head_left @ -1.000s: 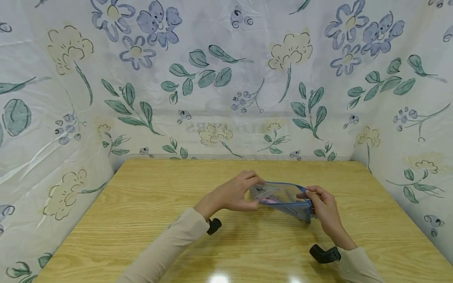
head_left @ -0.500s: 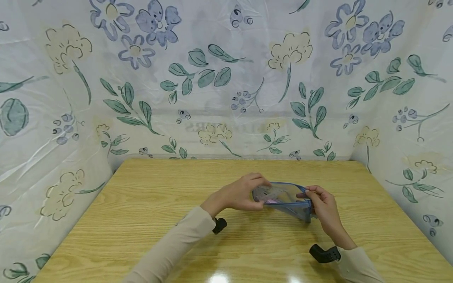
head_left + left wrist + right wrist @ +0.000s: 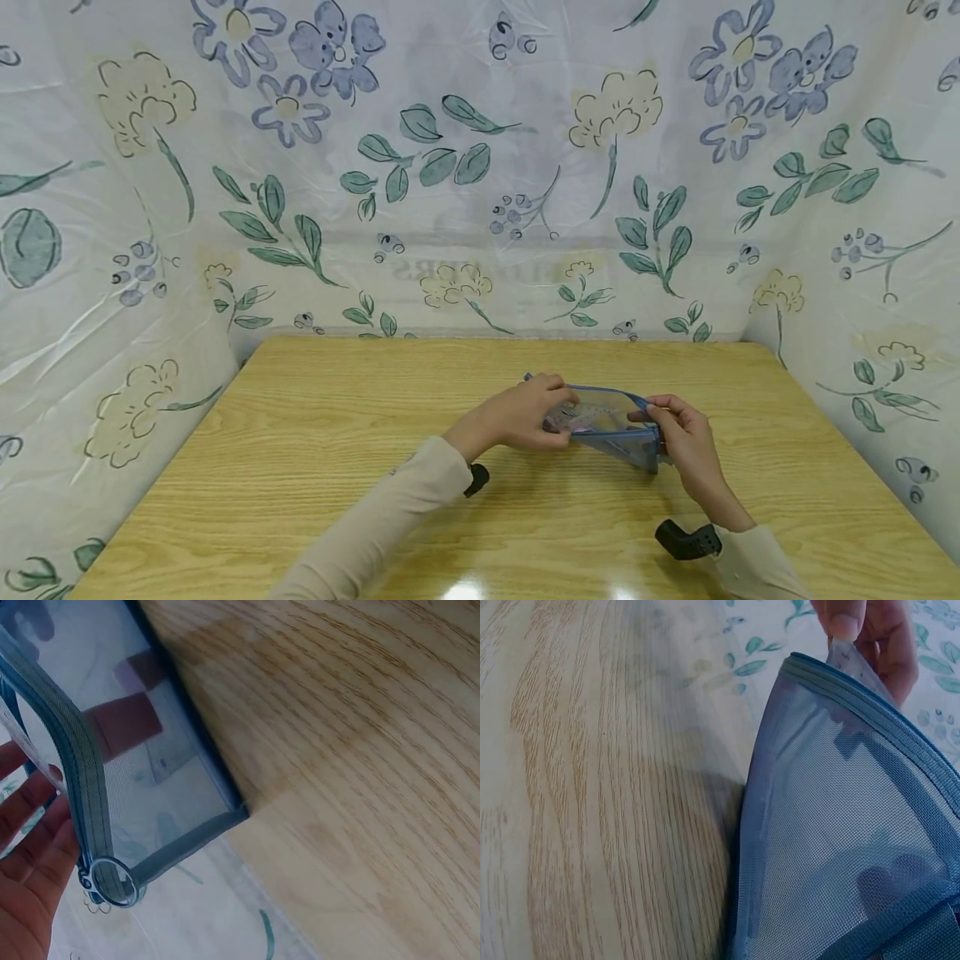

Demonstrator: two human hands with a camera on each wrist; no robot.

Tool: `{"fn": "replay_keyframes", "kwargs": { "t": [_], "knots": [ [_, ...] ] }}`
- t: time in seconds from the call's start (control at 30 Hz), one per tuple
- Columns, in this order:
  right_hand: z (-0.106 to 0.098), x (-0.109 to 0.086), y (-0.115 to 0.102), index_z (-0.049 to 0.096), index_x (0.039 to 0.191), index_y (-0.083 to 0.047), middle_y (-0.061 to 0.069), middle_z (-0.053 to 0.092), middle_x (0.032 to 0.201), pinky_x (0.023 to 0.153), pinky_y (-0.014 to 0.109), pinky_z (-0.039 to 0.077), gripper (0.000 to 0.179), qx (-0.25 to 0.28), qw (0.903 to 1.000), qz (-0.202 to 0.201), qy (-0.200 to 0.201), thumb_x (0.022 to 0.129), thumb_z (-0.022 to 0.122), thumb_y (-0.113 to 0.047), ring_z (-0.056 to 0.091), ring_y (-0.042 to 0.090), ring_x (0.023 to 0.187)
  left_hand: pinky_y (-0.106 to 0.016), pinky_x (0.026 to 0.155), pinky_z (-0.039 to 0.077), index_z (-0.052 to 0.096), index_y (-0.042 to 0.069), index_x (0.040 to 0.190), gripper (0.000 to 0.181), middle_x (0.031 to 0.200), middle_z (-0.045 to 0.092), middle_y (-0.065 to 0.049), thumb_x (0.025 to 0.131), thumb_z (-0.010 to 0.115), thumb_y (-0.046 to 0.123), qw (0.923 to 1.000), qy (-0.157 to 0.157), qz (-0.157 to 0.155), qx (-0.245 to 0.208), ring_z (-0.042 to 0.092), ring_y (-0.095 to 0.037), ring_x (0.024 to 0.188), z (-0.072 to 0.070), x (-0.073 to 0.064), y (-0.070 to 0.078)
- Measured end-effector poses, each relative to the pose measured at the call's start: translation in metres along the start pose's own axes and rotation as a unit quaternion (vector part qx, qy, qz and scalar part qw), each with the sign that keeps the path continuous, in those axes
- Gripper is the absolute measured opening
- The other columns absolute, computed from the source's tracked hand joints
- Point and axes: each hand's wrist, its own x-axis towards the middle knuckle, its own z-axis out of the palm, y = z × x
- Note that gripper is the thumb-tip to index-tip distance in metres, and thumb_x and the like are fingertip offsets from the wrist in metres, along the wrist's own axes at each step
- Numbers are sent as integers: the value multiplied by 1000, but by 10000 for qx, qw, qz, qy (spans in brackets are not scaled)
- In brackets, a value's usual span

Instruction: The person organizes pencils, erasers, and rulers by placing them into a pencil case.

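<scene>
A blue-edged mesh zipper pouch (image 3: 618, 450) is held above the table with its mouth spread wide. At its right end, my right hand (image 3: 692, 446) grips the zippered edge, thumb on top. My left hand (image 3: 517, 417) is at the left end of the mouth. In the right wrist view its thumb and fingers pinch a clear plastic piece (image 3: 859, 669) with fine markings, partly inside the pouch; the rest shows blurred through the mesh. Something pink (image 3: 557, 424) shows by the left fingertips. A round zipper-pull ring (image 3: 112, 882) hangs at one corner in the left wrist view.
The wood-grain table (image 3: 337, 408) spans the lower view. A flower-printed cloth (image 3: 480, 217) closes off its back and both sides. Each wrist carries a black camera mount, such as the right one (image 3: 686, 540).
My left hand has moved rightward along the mouth of the pouch, its fingers lower over the opening, and the pouch's left corner now shows behind it. The right hand holds still.
</scene>
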Motion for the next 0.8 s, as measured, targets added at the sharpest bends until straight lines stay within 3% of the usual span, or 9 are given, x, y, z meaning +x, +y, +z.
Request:
{"fn": "replay_keyframes", "kwargs": {
  "t": [0.2,0.47,0.67,0.8],
  "knots": [
    [0,0,1,57,116,7,6,72,96,52,24,40,28,-4,10000,-16,11,104,46,-15,54,10,65,-29,81,45,59,11,129,44,118,55,-7,92,61,34,9981,-120,-318,511,52,-20,106,3,5,5],
    [1,1,2,58,115,7,7,72,96,52,26,41,27,-18,9999,-99,12,104,46,-14,56,11,67,-30,81,48,61,12,127,42,119,56,-9,94,59,37,9940,-272,-602,871,53,-22,109,3,10,13],
    [1,0,3,57,114,8,5,73,95,50,26,42,27,9,9999,-127,21,104,46,-14,59,12,67,-29,81,47,60,13,127,41,120,55,-9,94,60,38,9938,-456,-639,791,53,-21,108,4,11,15],
    [2,0,4,57,114,8,5,73,94,50,25,43,27,40,9999,-136,23,104,46,-14,56,11,64,-26,75,45,60,14,126,40,113,55,-7,94,60,37,9934,-637,-560,766,52,-17,99,5,11,14]
  ]
}}
